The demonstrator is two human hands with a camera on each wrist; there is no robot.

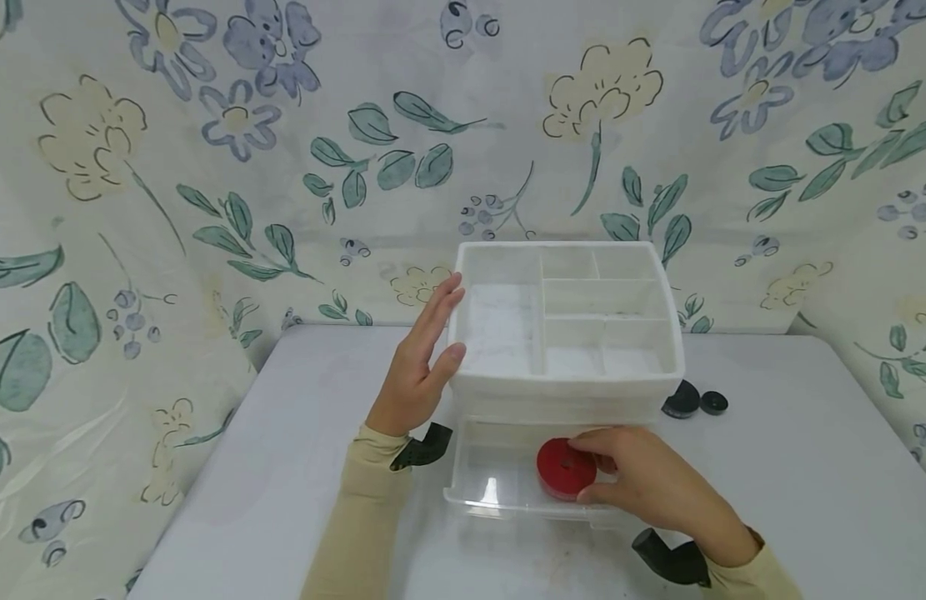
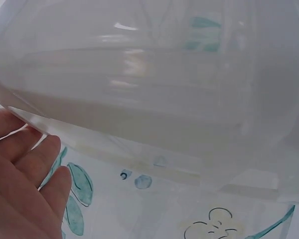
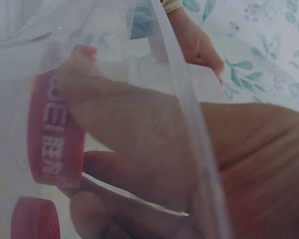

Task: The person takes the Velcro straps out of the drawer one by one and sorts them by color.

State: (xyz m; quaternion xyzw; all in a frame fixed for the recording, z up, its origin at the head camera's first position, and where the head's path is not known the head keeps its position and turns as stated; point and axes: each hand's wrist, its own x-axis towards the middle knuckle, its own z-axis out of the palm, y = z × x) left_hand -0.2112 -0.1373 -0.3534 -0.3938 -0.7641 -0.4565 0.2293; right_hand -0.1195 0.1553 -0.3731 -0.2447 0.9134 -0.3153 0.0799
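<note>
A white storage box (image 1: 500, 333) with a divided top tray stands on the table. From its front a clear drawer (image 1: 500, 479) is pulled out. My right hand (image 1: 643, 475) reaches into the drawer and pinches a red disc-shaped thing (image 1: 563, 467) between thumb and fingers. White lettering runs along the rim of this red disc (image 3: 55, 129), seen through the clear wall in the right wrist view. My left hand (image 1: 417, 371) touches the box's left side with extended fingers; the left wrist view has these fingers (image 2: 37, 162) beside the translucent wall.
Two black round pieces (image 1: 713, 403) lie on the table (image 1: 770, 483) right of the box, one partly hidden behind it. Another red shape (image 3: 35, 219) appears low in the right wrist view; I cannot tell if it is a reflection. A floral sheet (image 1: 357, 217) hangs behind.
</note>
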